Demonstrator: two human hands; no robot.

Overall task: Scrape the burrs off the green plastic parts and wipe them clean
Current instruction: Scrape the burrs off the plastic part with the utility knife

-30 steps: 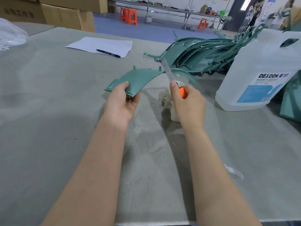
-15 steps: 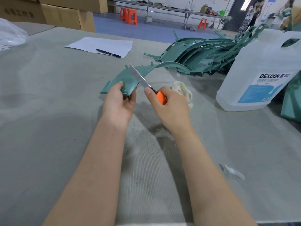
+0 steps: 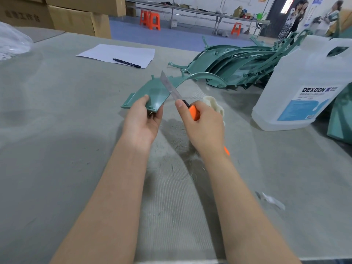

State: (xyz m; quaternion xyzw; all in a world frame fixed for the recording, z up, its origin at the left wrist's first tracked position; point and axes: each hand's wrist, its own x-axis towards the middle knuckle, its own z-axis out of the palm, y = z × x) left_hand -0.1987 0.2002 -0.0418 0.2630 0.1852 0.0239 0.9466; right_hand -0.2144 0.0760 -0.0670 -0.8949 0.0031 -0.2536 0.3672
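Observation:
My left hand [image 3: 142,121] grips the near end of a curved green plastic part [image 3: 152,92], holding it just above the grey table [image 3: 57,130]. My right hand [image 3: 203,126] grips an orange-handled utility knife [image 3: 172,90], its long blade lying across the part's right edge. A crumpled white cloth [image 3: 214,104] lies on the table just behind my right hand. A pile of several more green parts [image 3: 238,65] rests at the back right.
A large translucent DEXCON jug [image 3: 302,92] stands to the right. White paper [image 3: 118,54] with a black pen [image 3: 126,63] lies at the back. Cardboard boxes [image 3: 76,18] stand at the far left. Another green part [image 3: 341,119] sits at the right edge.
My right hand has swung the knife left, from pointing up beside the part to laying its blade across the part's edge. The part has tilted lower and left, uncovering the white cloth.

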